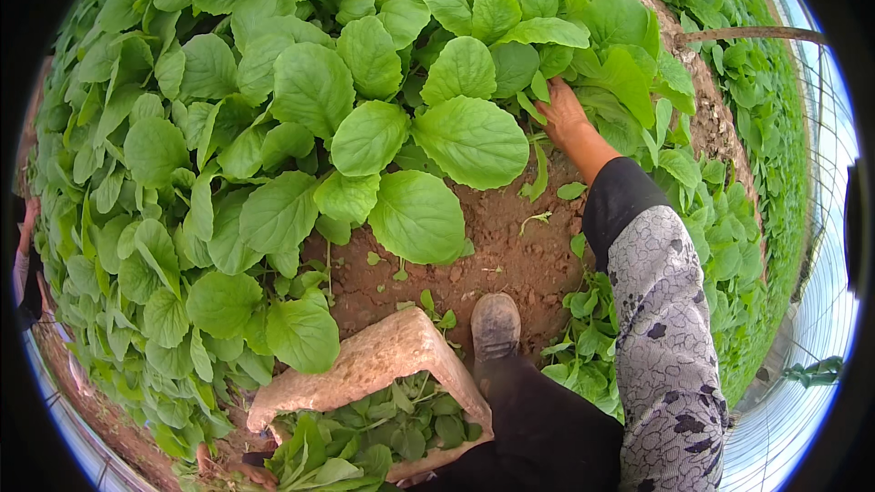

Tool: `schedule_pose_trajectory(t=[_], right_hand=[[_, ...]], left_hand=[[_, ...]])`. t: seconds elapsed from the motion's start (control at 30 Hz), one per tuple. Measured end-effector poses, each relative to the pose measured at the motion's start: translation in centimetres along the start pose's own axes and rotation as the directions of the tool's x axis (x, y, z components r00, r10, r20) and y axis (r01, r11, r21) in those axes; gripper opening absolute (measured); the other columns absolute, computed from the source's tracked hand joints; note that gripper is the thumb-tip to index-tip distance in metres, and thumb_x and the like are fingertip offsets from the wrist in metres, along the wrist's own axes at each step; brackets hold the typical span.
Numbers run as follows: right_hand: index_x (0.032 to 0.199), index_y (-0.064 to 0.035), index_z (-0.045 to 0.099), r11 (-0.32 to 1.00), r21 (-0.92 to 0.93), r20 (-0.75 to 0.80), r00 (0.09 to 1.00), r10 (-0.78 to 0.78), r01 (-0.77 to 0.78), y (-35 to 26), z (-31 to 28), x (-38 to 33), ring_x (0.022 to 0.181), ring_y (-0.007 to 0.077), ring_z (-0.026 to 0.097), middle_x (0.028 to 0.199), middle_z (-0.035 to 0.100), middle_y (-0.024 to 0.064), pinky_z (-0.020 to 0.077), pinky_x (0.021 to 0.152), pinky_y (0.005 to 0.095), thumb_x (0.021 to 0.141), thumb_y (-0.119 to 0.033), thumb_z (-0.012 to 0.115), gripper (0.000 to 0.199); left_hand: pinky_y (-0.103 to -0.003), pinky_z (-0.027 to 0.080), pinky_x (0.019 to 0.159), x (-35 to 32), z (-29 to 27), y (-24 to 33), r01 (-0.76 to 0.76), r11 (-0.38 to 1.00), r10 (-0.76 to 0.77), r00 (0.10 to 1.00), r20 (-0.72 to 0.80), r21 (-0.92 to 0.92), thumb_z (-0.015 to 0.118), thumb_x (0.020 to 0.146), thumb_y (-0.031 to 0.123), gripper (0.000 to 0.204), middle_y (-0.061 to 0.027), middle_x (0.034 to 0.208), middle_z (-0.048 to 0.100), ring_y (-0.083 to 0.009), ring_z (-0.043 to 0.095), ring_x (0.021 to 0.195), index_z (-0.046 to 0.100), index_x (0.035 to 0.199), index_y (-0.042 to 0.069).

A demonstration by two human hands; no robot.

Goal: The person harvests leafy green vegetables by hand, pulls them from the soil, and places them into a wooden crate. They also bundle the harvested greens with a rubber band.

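My right hand (567,118) reaches in among the stems of broad-leaved green plants (469,141), at the right end of the dense patch. Leaves cover most of its fingers, so their grip is hidden. At the lower left, my left hand (228,467) is low beside a dirty, pale foam box (365,360), partly cut off by the picture's edge; how its fingers are set does not show. Loose picked greens (410,428) fill the box, which stands against my leg. Some larger leaves (319,465) spill over its near side.
My shoe (496,326) rests on brown soil (510,264) scattered with small leaves and seedlings. Lower plants (592,337) grow beside my right sleeve. A thin pole (752,34) crosses at the upper right, near a clear-sheeted wall. Part of another person (27,255) shows at the far left.
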State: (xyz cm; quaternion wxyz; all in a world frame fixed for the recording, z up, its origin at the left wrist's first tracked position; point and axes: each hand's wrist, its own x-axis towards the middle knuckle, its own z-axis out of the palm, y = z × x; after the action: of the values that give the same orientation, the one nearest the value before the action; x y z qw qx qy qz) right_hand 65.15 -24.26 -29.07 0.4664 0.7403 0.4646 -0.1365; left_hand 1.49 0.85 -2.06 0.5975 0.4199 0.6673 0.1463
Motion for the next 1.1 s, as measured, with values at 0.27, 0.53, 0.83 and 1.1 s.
schedule_pose_trajectory(t=[0.27,0.53,0.83,1.1], right_hand=[[0.141,-0.0137,0.047,0.989,-0.092,0.056,0.992,0.117,-0.111,-0.9,-0.3,0.3,0.135,0.0289,0.039,0.145,0.045,0.0094,0.0278,0.108,0.0480,0.094,-0.032,0.047,0.051],[0.138,-0.0150,0.051,0.894,0.058,0.092,0.894,0.439,-0.444,0.6,1.5,2.7,0.130,0.0250,0.046,0.142,0.050,0.0013,0.0327,0.100,0.0569,0.090,-0.039,0.055,0.054],[0.128,-0.0082,0.054,0.949,0.043,0.170,0.939,0.300,-0.311,0.2,0.9,1.2,0.106,0.0222,0.061,0.117,0.062,0.0079,0.0446,0.083,0.0490,0.087,-0.031,0.060,0.048],[0.123,-0.0058,0.052,0.958,0.043,0.129,0.953,0.275,-0.282,-0.5,2.4,1.3,0.096,0.0197,0.063,0.105,0.061,0.0066,0.0496,0.072,0.0427,0.081,-0.035,0.064,0.053]], left_hand=[[-0.044,0.049,0.092,-0.1,-0.3,-0.2,0.009,1.000,-0.009,1.000,-0.011,0.018,0.065,0.082,0.021,0.051,-0.0168,0.116,0.061,-0.0296,0.060,0.104,0.054,0.125,-0.004],[-0.045,0.049,0.092,0.0,-0.8,-0.3,0.029,0.999,-0.028,0.999,-0.032,0.037,0.065,0.082,0.020,0.050,-0.0171,0.116,0.062,-0.0303,0.060,0.104,0.054,0.124,-0.004],[-0.047,0.050,0.091,-0.6,-1.9,-0.6,0.031,0.997,-0.026,0.997,-0.076,0.067,0.065,0.081,0.016,0.049,-0.0187,0.114,0.062,-0.0313,0.061,0.103,0.054,0.122,-0.007],[-0.044,0.045,0.100,-0.9,-0.3,0.6,-0.045,0.997,0.037,0.994,0.102,0.069,0.063,0.082,0.013,0.054,-0.0203,0.125,0.058,-0.0320,0.056,0.114,0.049,0.130,-0.010]])
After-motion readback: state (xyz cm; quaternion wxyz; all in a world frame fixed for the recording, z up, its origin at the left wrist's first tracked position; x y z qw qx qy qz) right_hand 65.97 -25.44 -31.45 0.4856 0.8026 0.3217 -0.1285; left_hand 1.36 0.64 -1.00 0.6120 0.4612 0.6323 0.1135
